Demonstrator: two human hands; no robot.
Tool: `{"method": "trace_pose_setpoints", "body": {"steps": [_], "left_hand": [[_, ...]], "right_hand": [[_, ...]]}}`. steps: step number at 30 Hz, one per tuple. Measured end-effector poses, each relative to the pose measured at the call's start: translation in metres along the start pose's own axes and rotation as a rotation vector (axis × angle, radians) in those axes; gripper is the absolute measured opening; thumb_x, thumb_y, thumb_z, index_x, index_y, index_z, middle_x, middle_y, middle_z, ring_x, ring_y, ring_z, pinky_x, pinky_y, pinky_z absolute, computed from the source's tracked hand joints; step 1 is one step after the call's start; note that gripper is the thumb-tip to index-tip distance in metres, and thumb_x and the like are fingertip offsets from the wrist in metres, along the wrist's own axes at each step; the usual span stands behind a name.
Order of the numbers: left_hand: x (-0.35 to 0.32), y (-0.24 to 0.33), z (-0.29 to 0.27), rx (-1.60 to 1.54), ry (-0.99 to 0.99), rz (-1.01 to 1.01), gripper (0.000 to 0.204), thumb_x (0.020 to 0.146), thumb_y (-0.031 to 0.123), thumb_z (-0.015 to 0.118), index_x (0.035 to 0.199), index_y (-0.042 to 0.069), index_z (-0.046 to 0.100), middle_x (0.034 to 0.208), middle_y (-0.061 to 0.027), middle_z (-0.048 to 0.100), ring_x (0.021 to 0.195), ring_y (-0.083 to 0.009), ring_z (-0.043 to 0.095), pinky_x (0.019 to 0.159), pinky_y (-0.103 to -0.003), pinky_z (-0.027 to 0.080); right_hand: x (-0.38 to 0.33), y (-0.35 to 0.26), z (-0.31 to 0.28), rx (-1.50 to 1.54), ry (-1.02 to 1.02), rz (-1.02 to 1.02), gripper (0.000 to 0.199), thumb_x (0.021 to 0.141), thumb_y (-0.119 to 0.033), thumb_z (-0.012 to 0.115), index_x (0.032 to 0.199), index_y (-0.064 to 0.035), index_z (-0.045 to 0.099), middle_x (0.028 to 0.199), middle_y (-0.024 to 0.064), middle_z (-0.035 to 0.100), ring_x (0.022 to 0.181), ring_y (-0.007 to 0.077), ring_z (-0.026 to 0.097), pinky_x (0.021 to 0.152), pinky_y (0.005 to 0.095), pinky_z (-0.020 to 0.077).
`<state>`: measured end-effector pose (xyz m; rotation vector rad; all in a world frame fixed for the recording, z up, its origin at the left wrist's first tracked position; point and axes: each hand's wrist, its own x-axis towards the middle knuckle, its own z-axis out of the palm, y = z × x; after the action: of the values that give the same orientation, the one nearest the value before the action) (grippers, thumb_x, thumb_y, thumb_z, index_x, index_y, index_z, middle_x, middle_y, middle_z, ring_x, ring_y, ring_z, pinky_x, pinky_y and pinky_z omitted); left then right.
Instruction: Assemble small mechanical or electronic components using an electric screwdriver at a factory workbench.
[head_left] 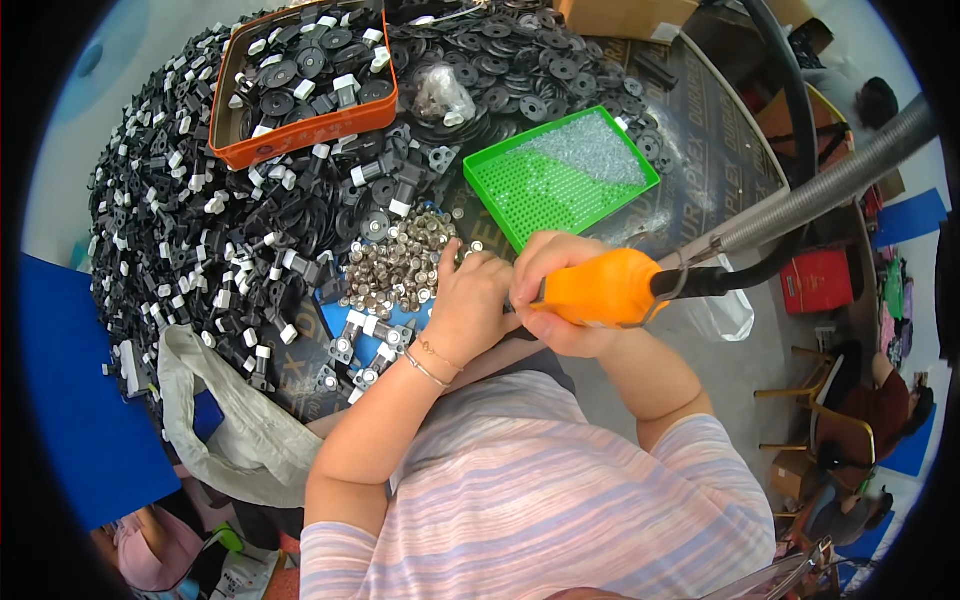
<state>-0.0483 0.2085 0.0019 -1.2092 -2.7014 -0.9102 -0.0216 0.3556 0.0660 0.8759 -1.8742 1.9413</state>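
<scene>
My right hand (556, 328) is wrapped round an orange electric screwdriver (606, 288), whose black cord leads off to the right. Its tip is hidden behind my hands. Close beside it, my left hand (468, 310) has its fingers curled, and what they hold cannot be made out. Just left of that hand lies a heap of small silvery metal caps (398, 262). Below the heap, several black-and-white caster-like parts (366, 338) rest partly on a blue sheet. A green perforated tray (488, 207) with small clear pieces stands beyond my hands.
A large mound of black-and-white parts (200, 220) covers the table's left side. An orange-red box (310, 138) of parts sits on it, with black discs (490, 50) behind. A ribbed metal hose (800, 195) crosses at right. Pale cloth (225, 420) hangs at lower left. Other people sit nearby.
</scene>
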Motion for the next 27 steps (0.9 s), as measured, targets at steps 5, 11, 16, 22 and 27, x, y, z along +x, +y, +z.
{"method": "trace_pose_setpoints", "body": {"steps": [5, 11, 16, 22, 27], "left_hand": [[0.002, 0.0, -0.002, -0.018, -0.016, -0.024, 0.027, 0.065, 0.03, 0.074, 0.082, 0.012, 0.064, 0.082, -0.0015, 0.062, 0.093, -0.021, 0.056, 0.103, -0.053, 0.026], [0.003, 0.003, -0.006, -0.01, 0.019, -0.011, 0.035, 0.061, 0.03, 0.078, 0.089, 0.012, 0.065, 0.085, -0.0009, 0.063, 0.094, -0.0208, 0.056, 0.103, -0.051, 0.026], [0.001, 0.007, -0.01, 0.077, -0.127, -0.035, 0.041, 0.059, 0.032, 0.08, 0.09, 0.009, 0.065, 0.091, -0.0041, 0.063, 0.102, -0.0219, 0.054, 0.106, -0.052, 0.024], [-0.009, 0.016, -0.017, 0.14, -0.133, -0.044, 0.042, 0.06, 0.031, 0.079, 0.091, 0.007, 0.065, 0.096, -0.0065, 0.062, 0.109, -0.0246, 0.051, 0.106, -0.054, 0.021], [-0.018, 0.022, -0.023, 0.161, -0.165, -0.086, 0.055, 0.06, 0.032, 0.079, 0.106, 0.007, 0.061, 0.116, -0.0092, 0.056, 0.121, -0.0266, 0.044, 0.107, -0.055, 0.017]], "right_hand": [[-0.002, 0.004, -0.001, 0.071, 0.018, 0.069, 0.017, 0.071, -0.007, 0.068, 0.085, -0.0041, 0.057, 0.08, 0.0079, 0.057, 0.069, 0.0154, 0.055, 0.061, 0.0245, 0.0443], [0.009, 0.004, -0.008, 0.243, -0.014, 0.144, 0.025, 0.073, -0.019, 0.072, 0.086, -0.0029, 0.059, 0.081, 0.0094, 0.057, 0.066, 0.0154, 0.056, 0.058, 0.0241, 0.0453], [0.027, -0.018, -0.035, 0.581, 0.053, -0.021, 0.026, 0.073, -0.012, 0.07, 0.091, 0.0005, 0.055, 0.083, 0.0116, 0.056, 0.068, 0.0182, 0.055, 0.062, 0.0264, 0.0465], [0.026, 0.02, -0.074, 0.119, 0.587, -0.066, 0.02, 0.076, 0.005, 0.06, 0.093, 0.0008, 0.052, 0.081, 0.0089, 0.057, 0.066, 0.0141, 0.057, 0.061, 0.0268, 0.0485], [0.026, 0.041, -0.075, 0.084, 0.595, -0.044, 0.021, 0.076, 0.003, 0.061, 0.095, 0.0003, 0.052, 0.081, 0.0102, 0.057, 0.065, 0.0158, 0.057, 0.06, 0.0275, 0.0478]]}}
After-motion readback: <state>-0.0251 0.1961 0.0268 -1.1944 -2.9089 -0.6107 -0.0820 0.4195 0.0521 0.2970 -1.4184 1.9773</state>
